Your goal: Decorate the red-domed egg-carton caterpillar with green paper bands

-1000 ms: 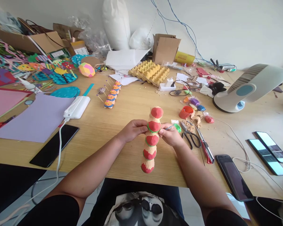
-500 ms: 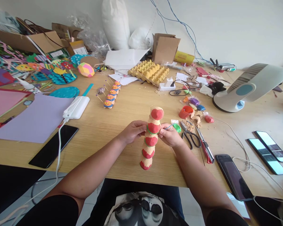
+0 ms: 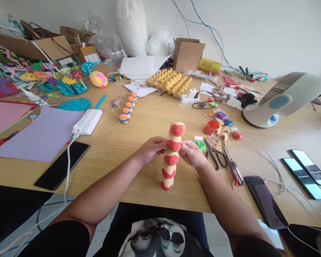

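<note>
A strip of egg-carton cups (image 3: 172,159), coated in beige and red clay with green bands in some of its grooves, is held up off the table in front of me. My left hand (image 3: 152,149) pinches its left edge near the second cup from the top. On the opposite edge, my right hand (image 3: 192,153) grips the strip at about the same height. A thin bluish stick (image 3: 192,142) pokes out by the right fingers; its lower end is hidden. A finished-looking caterpillar (image 3: 127,107) in orange and blue, with pins stuck in it, lies farther back.
Right of my hands lie scissors (image 3: 216,154), a red utility knife (image 3: 234,167), a green clay packet (image 3: 200,144) and a red cup (image 3: 211,127). Several phones, a white fan (image 3: 280,100), a power bank (image 3: 87,122), purple paper (image 3: 42,135) and a yellow egg tray (image 3: 169,82) surround the work area.
The strip's lower end has tipped slightly up and to the right. Both hands keep the same hold on its edges.
</note>
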Tool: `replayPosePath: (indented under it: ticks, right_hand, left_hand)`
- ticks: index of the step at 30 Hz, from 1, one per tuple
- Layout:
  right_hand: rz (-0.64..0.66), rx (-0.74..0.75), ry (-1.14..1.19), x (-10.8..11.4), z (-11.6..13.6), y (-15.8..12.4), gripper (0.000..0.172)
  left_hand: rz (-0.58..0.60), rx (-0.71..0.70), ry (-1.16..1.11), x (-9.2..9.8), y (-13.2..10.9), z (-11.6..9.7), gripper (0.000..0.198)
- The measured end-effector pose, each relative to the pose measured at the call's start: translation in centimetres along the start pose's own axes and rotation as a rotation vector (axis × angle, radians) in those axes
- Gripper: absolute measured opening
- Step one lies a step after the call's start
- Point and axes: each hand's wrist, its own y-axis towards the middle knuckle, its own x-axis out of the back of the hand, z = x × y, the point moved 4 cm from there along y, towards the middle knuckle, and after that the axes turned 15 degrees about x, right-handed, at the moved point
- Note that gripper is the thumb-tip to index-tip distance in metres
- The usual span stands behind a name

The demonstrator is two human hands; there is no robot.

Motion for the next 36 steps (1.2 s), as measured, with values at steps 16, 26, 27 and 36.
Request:
replayPosePath:
  ticks: [16, 26, 27, 36]
  right_hand:
    - [0.135, 0.059, -0.270, 0.4, 1.6, 0.5, 0.035]
    - [0.033, 0.069, -0.281, 1.5, 1.1, 0.8, 0.041]
    - [0.035, 0.064, -0.280, 1.4, 1.1, 0.8, 0.041]
    - [0.097, 0.066, -0.366, 0.9, 1.7, 0.9, 0.037]
  left_hand:
    - [-0.003, 0.016, -0.072, -0.1, 0.5, 0.4, 0.035]
    - [-0.003, -0.078, 0.205, 0.2, 0.0, -1.2, 0.036]
    - [-0.027, -0.089, 0.255, 0.1, 0.0, -1.4, 0.035]
    - [-0.332, -0.276, 0.700, 0.2, -1.0, -2.7, 0.028]
